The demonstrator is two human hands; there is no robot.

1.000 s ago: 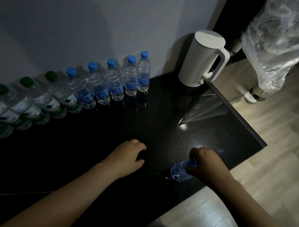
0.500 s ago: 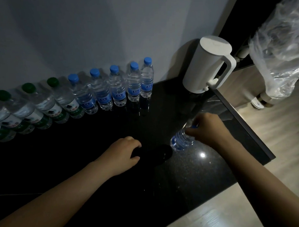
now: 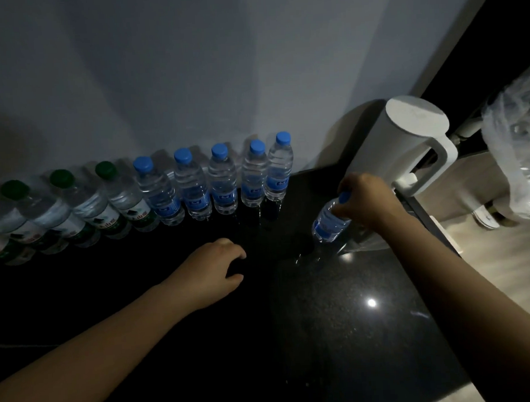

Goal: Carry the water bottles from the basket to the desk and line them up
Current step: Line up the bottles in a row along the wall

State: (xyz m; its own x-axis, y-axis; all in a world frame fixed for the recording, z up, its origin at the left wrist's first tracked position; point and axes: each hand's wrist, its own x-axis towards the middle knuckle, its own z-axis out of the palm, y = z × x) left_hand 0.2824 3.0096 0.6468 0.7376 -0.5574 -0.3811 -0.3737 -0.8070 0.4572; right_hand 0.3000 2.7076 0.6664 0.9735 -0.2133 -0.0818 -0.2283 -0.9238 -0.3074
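**Right hand [image 3: 364, 202] grips a tilted bottle [image 3: 330, 223] by the neck**

It hangs low over the desk [image 3: 338, 319], between the row's last blue-capped bottle [image 3: 279, 169] and the white kettle [image 3: 407, 143]. Best to right it first, then set it down just beside that last bottle, on the wall line, without nudging the kettle. Left hand [image 3: 212, 273], loosely curled, holds nothing.

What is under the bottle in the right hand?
The black desk, showing a reflection, lies under the tilted bottle. The right hand covers most of its cap; whether the base touches the desk is unclear.
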